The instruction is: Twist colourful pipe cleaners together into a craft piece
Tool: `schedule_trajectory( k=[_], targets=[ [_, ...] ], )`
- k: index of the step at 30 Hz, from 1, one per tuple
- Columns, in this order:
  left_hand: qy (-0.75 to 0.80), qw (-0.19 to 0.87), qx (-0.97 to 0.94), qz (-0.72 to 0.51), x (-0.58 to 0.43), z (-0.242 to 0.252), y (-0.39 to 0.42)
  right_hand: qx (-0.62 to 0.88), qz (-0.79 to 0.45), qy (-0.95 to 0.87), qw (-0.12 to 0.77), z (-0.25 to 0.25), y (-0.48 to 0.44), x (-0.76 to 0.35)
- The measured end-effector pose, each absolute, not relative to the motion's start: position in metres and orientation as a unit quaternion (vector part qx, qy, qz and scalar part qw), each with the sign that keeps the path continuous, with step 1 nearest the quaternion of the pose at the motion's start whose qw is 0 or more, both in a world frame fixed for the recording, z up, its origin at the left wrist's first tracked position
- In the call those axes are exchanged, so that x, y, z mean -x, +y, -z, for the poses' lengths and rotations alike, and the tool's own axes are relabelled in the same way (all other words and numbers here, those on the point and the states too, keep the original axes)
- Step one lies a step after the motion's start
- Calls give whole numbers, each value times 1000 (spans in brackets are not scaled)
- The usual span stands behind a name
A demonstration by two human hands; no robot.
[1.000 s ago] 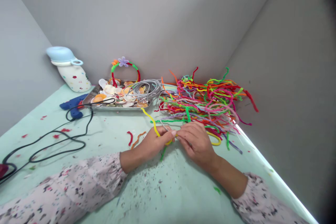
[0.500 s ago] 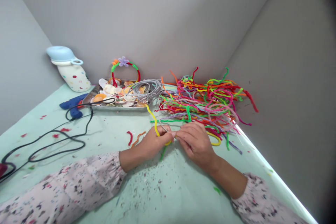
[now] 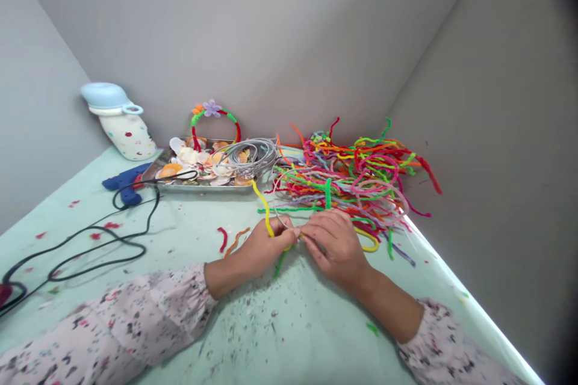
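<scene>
My left hand (image 3: 266, 246) is closed, pinching a yellow pipe cleaner (image 3: 262, 197) together with a thin grey wire (image 3: 274, 192). One end of the yellow piece stands up above the thumb. My right hand (image 3: 336, 248) meets it fingertip to fingertip, pinched on the yellow piece and wire where they join; the fingers hide most of that spot. A yellow loop (image 3: 372, 242) shows beyond the right hand; whether it is the same piece, I cannot tell. A green pipe cleaner (image 3: 279, 264) pokes out below the left hand.
A metal tray (image 3: 208, 189) holds shells, a coil of grey wire (image 3: 257, 156) and a pipe-cleaner hoop (image 3: 238, 127) with flowers. Pipe cleaners (image 3: 347, 174) lie heaped at the back right. A blue glue gun (image 3: 129, 183), its black cord (image 3: 144, 246) and a bottle (image 3: 129, 132) are left.
Both hands stay together at almost the same place. The fingertips have shifted slightly, and a bit of yellow now shows between them. The view has tilted a little.
</scene>
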State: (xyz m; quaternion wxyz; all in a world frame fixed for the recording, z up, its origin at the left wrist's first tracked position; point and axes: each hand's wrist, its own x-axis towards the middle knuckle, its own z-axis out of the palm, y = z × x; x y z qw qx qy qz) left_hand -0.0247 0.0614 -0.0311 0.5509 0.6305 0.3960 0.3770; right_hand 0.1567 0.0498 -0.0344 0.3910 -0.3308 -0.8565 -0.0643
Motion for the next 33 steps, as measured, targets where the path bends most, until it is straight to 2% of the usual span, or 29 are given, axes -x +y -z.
schedule_trajectory(
  k=[22, 33],
  targets=[
    [442, 543, -595, -395, 23, 22, 59, 341, 83, -846, 402, 33, 50, -158],
    [454, 563, -554, -413, 25, 28, 62, 339, 39, -806, 483, 28, 45, -158]
  ],
)
